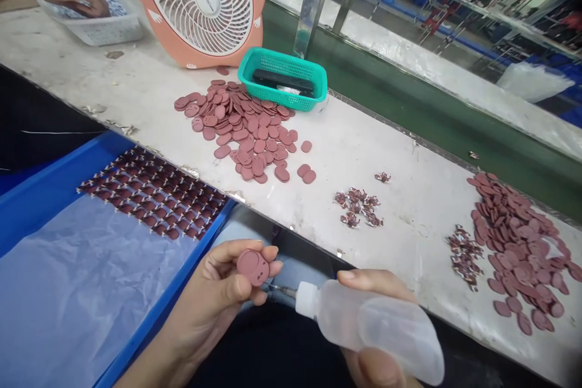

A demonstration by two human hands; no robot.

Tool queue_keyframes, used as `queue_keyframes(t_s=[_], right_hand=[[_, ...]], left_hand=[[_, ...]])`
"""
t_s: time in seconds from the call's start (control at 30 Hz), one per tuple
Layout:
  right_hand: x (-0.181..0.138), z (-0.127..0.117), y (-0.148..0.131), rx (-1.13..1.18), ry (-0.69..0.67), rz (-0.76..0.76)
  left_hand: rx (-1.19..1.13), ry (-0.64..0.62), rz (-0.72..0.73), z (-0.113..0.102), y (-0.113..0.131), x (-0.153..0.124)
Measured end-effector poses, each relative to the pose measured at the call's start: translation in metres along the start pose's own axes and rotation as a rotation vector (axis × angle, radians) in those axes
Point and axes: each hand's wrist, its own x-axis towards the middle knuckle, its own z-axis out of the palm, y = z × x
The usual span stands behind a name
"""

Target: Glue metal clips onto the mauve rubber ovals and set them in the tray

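At seven o'clock: left hand (216,291) pinches a flat, oval, brownish-red piece (251,267) | at five o'clock: right hand (384,284) grips a cloudy plastic bottle (382,328), its thin metal tip (285,291) near the piece

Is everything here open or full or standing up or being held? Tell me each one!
Pink disc: held in the left hand.
Squeeze bottle: capped, tilted, held in the right hand.
Fan: standing; can't tell if it's spinning.
Green basket: open, partly filled.
White basket: open, things inside.
Blue tray: open, partly filled.
Pile of discs: loose, heaped.
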Motion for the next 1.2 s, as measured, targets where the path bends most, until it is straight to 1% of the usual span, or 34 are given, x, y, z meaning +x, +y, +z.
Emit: queue_keyframes(t_s=[0.1,0.2,0.37,0.47,0.53,0.63,0.7,0.77,0.9,0.97,1.1,1.2], right_hand=[[0.01,0.007,-0.006,0.039,0.04,-0.077],[0.015,0.011,-0.009,-0.038,0.067,-0.121],[0.016,0.009,-0.011,-0.089,0.066,-0.127],[0.014,0.008,-0.011,-0.098,0.044,-0.116],[0.014,0.007,-0.01,-0.094,0.021,-0.104],[0.014,0.007,-0.01,-0.078,-0.005,-0.093],[0.014,0.008,-0.01,-0.076,-0.003,-0.101],[0.015,0.008,-0.01,-0.074,0.004,-0.103],[0.015,0.008,-0.01,-0.074,0.001,-0.103],[0.014,0.009,-0.01,-0.061,-0.009,-0.115],[0.013,0.01,-0.009,0.003,0.022,-0.125],[0.013,0.009,-0.007,-0.01,0.03,-0.092]], left_hand=[[-0.001,0.017,0.012,0.0,-0.001,-0.001],[-0.002,0.029,0.011,0.0,-0.002,-0.001],[0.006,0.014,0.021,-0.007,-0.003,0.001],[0.037,-0.056,0.002,-0.013,-0.003,0.004],[0.043,-0.073,-0.004,-0.013,-0.003,0.004],[0.038,-0.01,0.012,-0.009,-0.003,0.001],[0.042,0.006,0.018,-0.007,-0.002,0.0],[0.044,-0.02,0.015,-0.009,-0.002,0.001],[0.052,-0.139,-0.001,-0.02,-0.004,0.007],[0.048,-0.157,0.001,-0.024,-0.005,0.009],[0.039,-0.191,0.013,-0.024,-0.004,0.009],[0.04,-0.203,0.017,-0.022,-0.004,0.008]])
